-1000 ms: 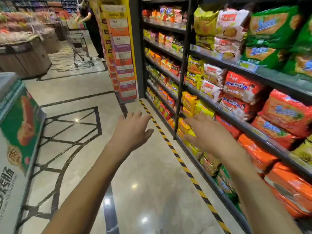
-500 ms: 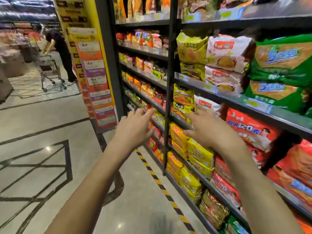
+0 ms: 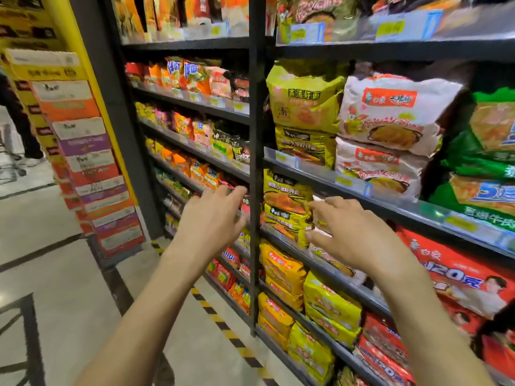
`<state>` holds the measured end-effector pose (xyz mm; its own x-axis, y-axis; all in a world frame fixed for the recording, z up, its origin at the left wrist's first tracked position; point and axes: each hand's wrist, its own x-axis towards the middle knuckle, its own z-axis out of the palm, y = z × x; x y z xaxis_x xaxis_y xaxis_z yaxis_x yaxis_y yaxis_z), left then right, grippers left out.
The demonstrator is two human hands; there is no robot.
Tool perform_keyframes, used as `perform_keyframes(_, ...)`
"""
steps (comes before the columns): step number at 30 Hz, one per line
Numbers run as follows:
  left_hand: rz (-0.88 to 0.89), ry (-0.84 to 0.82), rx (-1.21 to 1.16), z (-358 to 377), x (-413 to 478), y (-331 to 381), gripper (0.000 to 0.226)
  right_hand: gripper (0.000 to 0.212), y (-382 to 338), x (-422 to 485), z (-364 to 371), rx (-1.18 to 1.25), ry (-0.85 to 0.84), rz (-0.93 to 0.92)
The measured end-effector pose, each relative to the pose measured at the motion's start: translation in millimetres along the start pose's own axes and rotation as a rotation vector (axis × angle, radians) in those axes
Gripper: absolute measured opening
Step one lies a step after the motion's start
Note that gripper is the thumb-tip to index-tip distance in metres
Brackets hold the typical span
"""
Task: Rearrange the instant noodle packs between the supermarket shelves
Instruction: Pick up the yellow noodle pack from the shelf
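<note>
Shelves (image 3: 395,208) hold the noodle packs, with a black post (image 3: 256,129) rising between the two hands. The right hand (image 3: 359,238) has its fingers (image 3: 320,204) spread, touching the edge of the stacked yellow packs (image 3: 284,203) on the middle shelf. The left hand (image 3: 211,218) has its fingers apart and holds nothing.

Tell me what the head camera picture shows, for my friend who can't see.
Two bare hands reach toward a supermarket shelf: the right hand has its fingers at the edge of yellow-and-black noodle packs, and the left hand hovers open beside the black shelf post. Other colourful packs fill the shelves.
</note>
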<state>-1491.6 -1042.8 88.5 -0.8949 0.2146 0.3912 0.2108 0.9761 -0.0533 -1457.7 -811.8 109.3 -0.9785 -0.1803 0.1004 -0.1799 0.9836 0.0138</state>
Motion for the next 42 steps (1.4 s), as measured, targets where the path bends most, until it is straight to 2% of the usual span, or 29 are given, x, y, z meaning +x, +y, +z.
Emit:
perform_keyframes(9,0.24,0.044,-0.182,52.8,130.7,-54.4,0.047,0.063,-21.6,111.5,13.8,0.003,0.081,0.247)
perform_keyframes(16,0.309,0.095,-0.354,83.0,226.5,-85.3,0.047,0.068,-32.9,182.5,13.1,0.023,0.192,0.43)
perform_keyframes(22,0.387,0.217,-0.582,98.9,287.2,-71.2,0.057,0.073,-9.8,222.4,3.7,0.107,0.451,0.53)
perform_keyframes(26,0.41,0.378,-0.722,103.9,310.0,-49.7,0.066,0.079,5.0,245.0,0.1,0.154,0.671,0.543)
perform_keyframes(28,0.407,0.417,-0.803,106.8,321.1,-39.1,0.074,0.084,13.1,254.3,2.8,0.173,0.729,0.531)
perform_keyframes(35,0.396,0.311,-1.041,116.4,360.8,-12.9,0.108,0.093,36.5,289.9,11.3,0.267,0.837,0.448)
perform_keyframes(39,0.404,0.237,-1.058,121.6,379.2,-2.4,0.117,0.098,47.7,303.3,10.2,0.349,0.92,0.43)
perform_keyframes(42,0.423,0.245,-1.072,121.5,387.8,2.6,0.119,0.105,58.8,313.1,6.8,0.385,0.968,0.428)
